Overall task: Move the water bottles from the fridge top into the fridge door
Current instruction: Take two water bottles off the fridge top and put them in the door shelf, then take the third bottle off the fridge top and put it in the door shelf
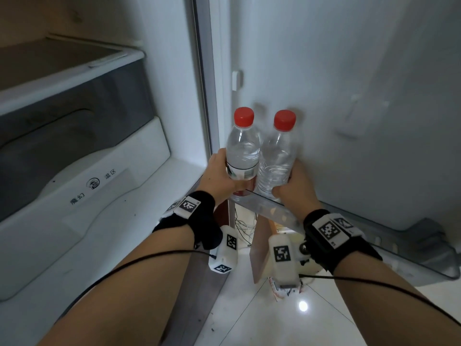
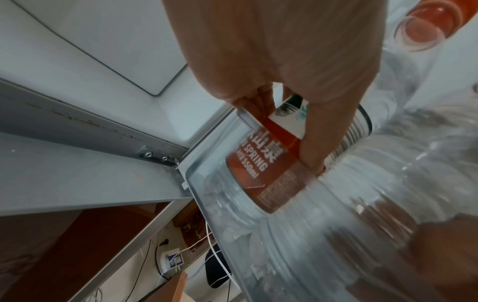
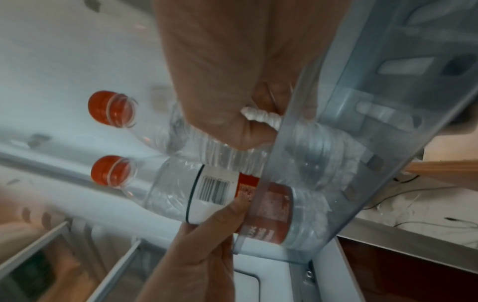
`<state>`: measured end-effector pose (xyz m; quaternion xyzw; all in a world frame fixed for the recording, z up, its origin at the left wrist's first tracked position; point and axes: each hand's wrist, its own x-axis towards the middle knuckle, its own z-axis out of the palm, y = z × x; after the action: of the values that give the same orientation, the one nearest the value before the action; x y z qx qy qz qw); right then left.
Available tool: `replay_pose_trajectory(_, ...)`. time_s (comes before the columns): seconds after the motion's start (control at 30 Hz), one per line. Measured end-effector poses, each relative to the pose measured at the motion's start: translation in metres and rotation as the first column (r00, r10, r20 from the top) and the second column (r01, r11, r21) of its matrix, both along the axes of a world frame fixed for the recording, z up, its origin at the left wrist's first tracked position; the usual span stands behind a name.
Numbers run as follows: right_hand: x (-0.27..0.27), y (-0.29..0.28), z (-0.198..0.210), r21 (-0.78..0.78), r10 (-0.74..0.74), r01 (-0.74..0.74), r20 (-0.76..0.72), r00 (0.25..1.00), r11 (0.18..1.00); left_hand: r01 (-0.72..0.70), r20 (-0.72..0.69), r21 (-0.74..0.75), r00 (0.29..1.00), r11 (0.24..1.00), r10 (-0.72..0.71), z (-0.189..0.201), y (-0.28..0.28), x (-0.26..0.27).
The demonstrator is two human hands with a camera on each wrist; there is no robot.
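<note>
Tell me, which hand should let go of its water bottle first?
Probably the left hand: its labelled bottle already sits low inside the door shelf, against the shelf's end.

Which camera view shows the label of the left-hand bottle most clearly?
The left wrist view: the label fills the middle, red with readable "SPRING" and "550ml". The right wrist view shows its white barcode side and the red part behind the clear door shelf. The head view shows only a white strip.

Right hand [image 3: 232, 85] is wrapped round the unlabelled water bottle [image 3: 207, 143], its base down inside the clear door shelf [image 3: 323, 122]. Right beside it, touching, the labelled bottle [image 3: 207, 192] sits held by the left hand [image 3: 201, 245]. Both caps are red.
</note>
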<state>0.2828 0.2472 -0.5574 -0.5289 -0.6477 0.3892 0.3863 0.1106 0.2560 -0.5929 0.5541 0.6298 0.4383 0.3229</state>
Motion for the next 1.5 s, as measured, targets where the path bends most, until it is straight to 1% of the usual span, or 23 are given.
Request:
replay_pose_trajectory(0.07,0.002,0.0,-0.007,0.0,-0.066,0.066,-0.004,0.998,0.998,0.035,0.02,-0.062,0.999,0.997,-0.033,0.008,-0.006,-0.002)
replay_pose_trajectory(0.13,0.006,-0.001,-0.016,-0.001,-0.169,0.169,-0.045,0.985,0.986,0.055,-0.029,-0.133,0.998,0.99,-0.059,0.019,-0.016,-0.006)
replay_pose_trajectory(0.2,0.009,-0.007,-0.012,0.052,-0.295,0.298,-0.06,0.954,0.953,0.038,-0.136,-0.162,0.989,0.986,-0.061,0.038,-0.028,-0.013)
replay_pose_trajectory(0.23,0.008,-0.01,-0.002,0.098,-0.342,0.349,-0.078,0.936,0.932,0.024,-0.203,-0.145,0.978,0.989,-0.053,0.052,-0.034,-0.019)
replay_pose_trajectory(0.3,0.0,-0.012,0.025,0.209,-0.357,0.378,-0.133,0.925,0.902,0.0,-0.315,-0.079,0.949,0.997,-0.024,0.086,-0.042,-0.034)
replay_pose_trajectory(0.37,-0.015,-0.014,0.063,0.325,-0.27,0.326,-0.207,0.94,0.888,-0.042,-0.345,0.033,0.937,0.999,0.051,0.128,-0.051,-0.045)
replay_pose_trajectory(0.43,-0.034,-0.012,0.108,0.416,-0.139,0.262,-0.302,0.943,0.871,-0.086,-0.314,0.163,0.94,0.983,0.135,0.175,-0.062,-0.051)
replay_pose_trajectory(0.5,-0.054,-0.011,0.157,0.471,-0.014,0.212,-0.39,0.921,0.856,-0.123,-0.273,0.296,0.939,0.947,0.207,0.224,-0.077,-0.056)
replay_pose_trajectory(0.57,-0.073,-0.017,0.207,0.524,0.09,0.179,-0.448,0.89,0.833,-0.119,-0.269,0.419,0.931,0.9,0.248,0.273,-0.097,-0.061)
replay_pose_trajectory(0.67,-0.095,-0.03,0.273,0.599,0.198,0.122,-0.441,0.876,0.791,-0.096,-0.317,0.572,0.89,0.815,0.328,0.33,-0.129,-0.069)
replay_pose_trajectory(0.73,-0.108,-0.036,0.307,0.643,0.239,0.103,-0.423,0.874,0.759,-0.12,-0.295,0.637,0.875,0.761,0.384,0.358,-0.148,-0.076)
replay_pose_trajectory(0.8,-0.121,-0.038,0.335,0.671,0.256,0.086,-0.394,0.883,0.736,-0.168,-0.218,0.706,0.873,0.688,0.436,0.383,-0.166,-0.083)
replay_pose_trajectory(0.87,-0.13,-0.041,0.357,0.672,0.276,0.067,-0.39,0.878,0.737,-0.22,-0.109,0.763,0.883,0.608,0.456,0.411,-0.18,-0.087)
replay_pose_trajectory(0.97,-0.138,-0.046,0.384,0.661,0.293,0.059,-0.408,0.865,0.748,-0.249,-0.053,0.822,0.862,0.513,0.504,0.455,-0.197,-0.087)
replay_pose_trajectory(1.03,-0.143,-0.046,0.395,0.665,0.288,0.072,-0.415,0.863,0.743,-0.244,-0.042,0.846,0.856,0.474,0.515,0.477,-0.203,-0.086)
replay_pose_trajectory(1.13,-0.15,-0.042,0.402,0.668,0.309,0.059,-0.418,0.854,0.742,-0.238,-0.065,0.864,0.82,0.443,0.569,0.502,-0.2,-0.091)
replay_pose_trajectory(1.17,-0.152,-0.039,0.401,0.67,0.319,0.044,-0.409,0.855,0.741,-0.243,-0.061,0.875,0.804,0.419,0.592,0.508,-0.196,-0.094)
replay_pose_trajectory(1.23,-0.155,-0.031,0.395,0.688,0.338,0.017,-0.378,0.862,0.726,-0.244,-0.059,0.907,0.734,0.344,0.676,0.529,-0.183,-0.094)
replay_pose_trajectory(1.27,-0.157,-0.028,0.387,0.695,0.338,-0.009,-0.339,0.878,0.719,-0.248,-0.065,0.916,0.686,0.317,0.725,0.538,-0.177,-0.095)
replay_pose_trajectory(1.3,-0.16,-0.023,0.38,0.697,0.343,-0.034,-0.31,0.887,0.716,-0.246,-0.083,0.919,0.643,0.308,0.761,0.549,-0.169,-0.094)
replay_pose_trajectory(1.33,-0.163,-0.018,0.374,0.691,0.353,-0.058,-0.293,0.889,0.72,-0.253,-0.108,0.914,0.604,0.318,0.79,0.56,-0.161,-0.093)
replay_pose_trajectory(1.43,-0.167,0.003,0.353,0.646,0.365,-0.1,-0.291,0.884,0.757,-0.347,-0.177,0.856,0.498,0.383,0.849,0.586,-0.133,-0.094)
replay_pose_trajectory(1.5,-0.166,0.016,0.34,0.644,0.355,-0.11,-0.263,0.897,0.757,-0.415,-0.196,0.813,0.466,0.409,0.863,0.601,-0.117,-0.1)
